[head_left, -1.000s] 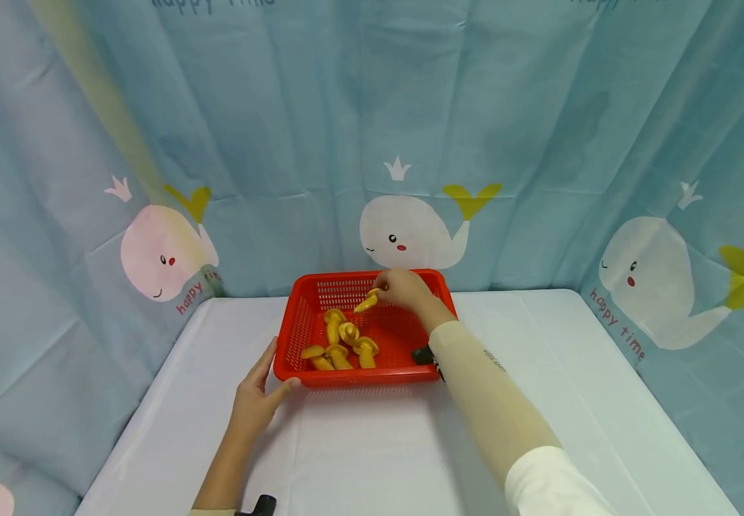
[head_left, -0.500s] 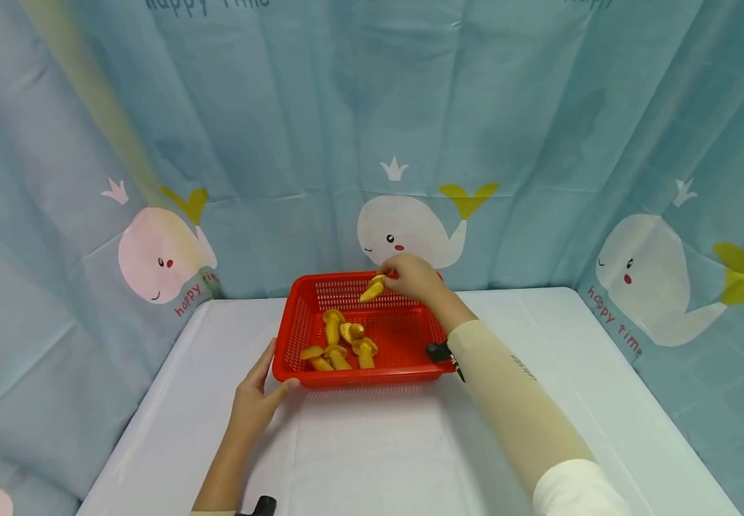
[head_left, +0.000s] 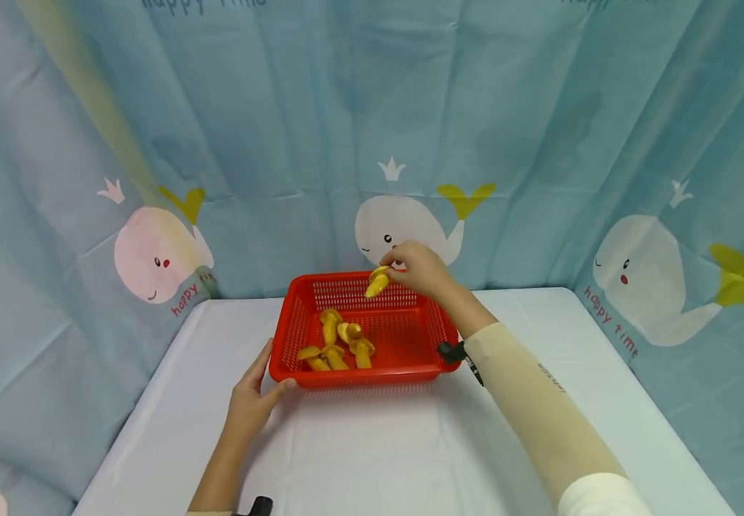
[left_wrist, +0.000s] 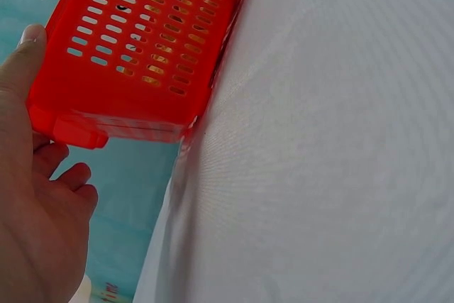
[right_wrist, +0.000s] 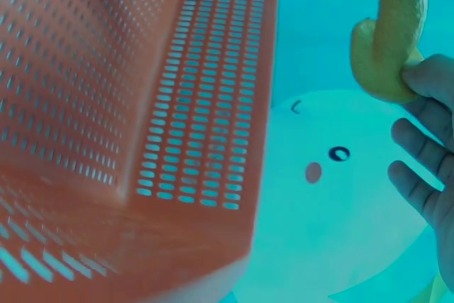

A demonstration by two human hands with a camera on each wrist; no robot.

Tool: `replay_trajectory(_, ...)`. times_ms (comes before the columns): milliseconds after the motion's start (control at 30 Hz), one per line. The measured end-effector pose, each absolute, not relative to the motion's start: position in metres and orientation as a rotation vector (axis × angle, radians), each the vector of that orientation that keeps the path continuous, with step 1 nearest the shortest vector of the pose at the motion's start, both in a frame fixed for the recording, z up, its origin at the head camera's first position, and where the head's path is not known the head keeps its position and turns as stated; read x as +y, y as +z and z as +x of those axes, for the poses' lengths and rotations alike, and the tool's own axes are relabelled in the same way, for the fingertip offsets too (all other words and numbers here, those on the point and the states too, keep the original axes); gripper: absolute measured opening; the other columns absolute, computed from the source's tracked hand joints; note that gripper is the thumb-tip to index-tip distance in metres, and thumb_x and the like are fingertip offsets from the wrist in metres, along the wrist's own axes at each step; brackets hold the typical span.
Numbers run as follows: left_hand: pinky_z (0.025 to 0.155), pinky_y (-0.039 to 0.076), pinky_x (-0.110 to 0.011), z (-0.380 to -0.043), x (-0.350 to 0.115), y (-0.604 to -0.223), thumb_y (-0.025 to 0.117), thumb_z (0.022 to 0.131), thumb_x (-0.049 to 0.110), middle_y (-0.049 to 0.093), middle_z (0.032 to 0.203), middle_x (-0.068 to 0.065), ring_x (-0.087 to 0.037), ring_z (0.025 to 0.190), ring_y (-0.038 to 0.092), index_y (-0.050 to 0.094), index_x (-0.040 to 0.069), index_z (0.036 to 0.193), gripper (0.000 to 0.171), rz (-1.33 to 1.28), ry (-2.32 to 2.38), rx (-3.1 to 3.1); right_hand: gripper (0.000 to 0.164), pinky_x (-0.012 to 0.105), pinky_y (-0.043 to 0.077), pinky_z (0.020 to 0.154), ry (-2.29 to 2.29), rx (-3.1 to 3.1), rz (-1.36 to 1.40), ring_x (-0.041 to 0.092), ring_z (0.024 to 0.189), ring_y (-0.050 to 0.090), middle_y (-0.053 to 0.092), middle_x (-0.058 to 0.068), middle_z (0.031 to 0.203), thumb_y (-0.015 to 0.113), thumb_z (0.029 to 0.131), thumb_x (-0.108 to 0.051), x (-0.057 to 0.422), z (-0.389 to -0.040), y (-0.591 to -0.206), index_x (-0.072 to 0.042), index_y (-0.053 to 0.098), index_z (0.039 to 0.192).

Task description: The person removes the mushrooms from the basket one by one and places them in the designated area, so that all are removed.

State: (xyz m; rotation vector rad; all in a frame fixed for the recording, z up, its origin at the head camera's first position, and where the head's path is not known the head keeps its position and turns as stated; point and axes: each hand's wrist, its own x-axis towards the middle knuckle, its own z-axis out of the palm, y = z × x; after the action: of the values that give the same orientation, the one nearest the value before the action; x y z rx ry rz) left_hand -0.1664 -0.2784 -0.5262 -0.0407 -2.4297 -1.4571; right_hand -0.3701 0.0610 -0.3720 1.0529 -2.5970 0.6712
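Observation:
My right hand [head_left: 418, 269] pinches a yellow-brown mushroom [head_left: 378, 282] by its cap, above the back rim of the red plastic basket [head_left: 372, 377]. In the right wrist view the mushroom [right_wrist: 399, 30] sits between thumb and forefinger; the other fingers are apart from it. My left hand [head_left: 251, 405] holds the basket's front left corner, thumb at the front rim, fingers along the left side. The left wrist view shows that thumb [left_wrist: 27, 51] against the basket wall [left_wrist: 106, 97]. Several more mushrooms [head_left: 333, 358] lie in the basket's left half.
A white cloth [head_left: 359, 451] covers the table under the basket. Behind it and at both sides hangs a blue curtain [head_left: 294, 143] printed with whales. Black wrist camera mounts [head_left: 452, 352] are on the arms; the right one is close to the basket's right rim.
My right hand has risen with the pinched mushroom, up and slightly to the right, from inside the basket to above its back rim. My left hand stays at the corner.

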Motion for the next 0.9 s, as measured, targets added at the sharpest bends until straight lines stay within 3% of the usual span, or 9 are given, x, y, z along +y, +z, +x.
replay_trajectory(167, 0.106, 0.027, -0.002, -0.166, -0.277, -0.53, 0.082, 0.088, 0.029, 0.033, 0.166, 0.01, -0.018, 0.155, 0.028, 0.03, 0.043, 0.158, 0.088, -0.03, -1.471, -2.434, 0.015, 0.038, 0.055, 0.088, 0.65, -2.569, 1.042, 0.021, 0.098, 0.063, 0.073, 0.001, 0.105, 0.073, 0.095, -0.019, 0.074, -0.364, -0.372, -0.015, 0.079, 0.109)
replay_trajectory(333, 0.107, 0.027, -0.002, -0.166, -0.278, -0.527, 0.082, 0.088, 0.026, 0.034, 0.165, 0.008, -0.017, 0.154, 0.029, 0.033, 0.038, 0.159, 0.087, -0.052, -1.479, -2.412, 0.016, 0.039, 0.055, 0.091, 0.677, -2.53, 1.029, 0.022, 0.101, 0.063, 0.074, 0.003, 0.108, 0.074, 0.095, -0.017, 0.087, -0.358, -0.373, -0.012, 0.078, 0.109)
replay_trajectory(667, 0.108, 0.027, -0.002, -0.168, -0.278, -0.527, 0.082, 0.088, 0.021, 0.035, 0.166, 0.002, 0.006, 0.149, 0.028, 0.034, 0.026, 0.161, 0.087, -0.088, -1.488, -2.384, 0.014, 0.039, 0.056, 0.089, 0.746, -2.423, 1.021, 0.022, 0.098, 0.063, 0.074, 0.004, 0.104, 0.075, 0.094, -0.013, 0.116, -0.355, -0.376, -0.011, 0.078, 0.107)
replay_trajectory(900, 0.106, 0.027, -0.001, -0.167, -0.278, -0.527, 0.081, 0.089, 0.025, 0.034, 0.166, 0.007, -0.006, 0.153, 0.029, 0.032, 0.038, 0.159, 0.087, -0.044, -1.463, -2.425, 0.015, 0.043, 0.056, 0.091, 0.822, -2.4, 0.977, 0.025, 0.101, 0.065, 0.074, 0.005, 0.107, 0.074, 0.094, -0.011, 0.137, -0.352, -0.383, -0.01, 0.077, 0.109)
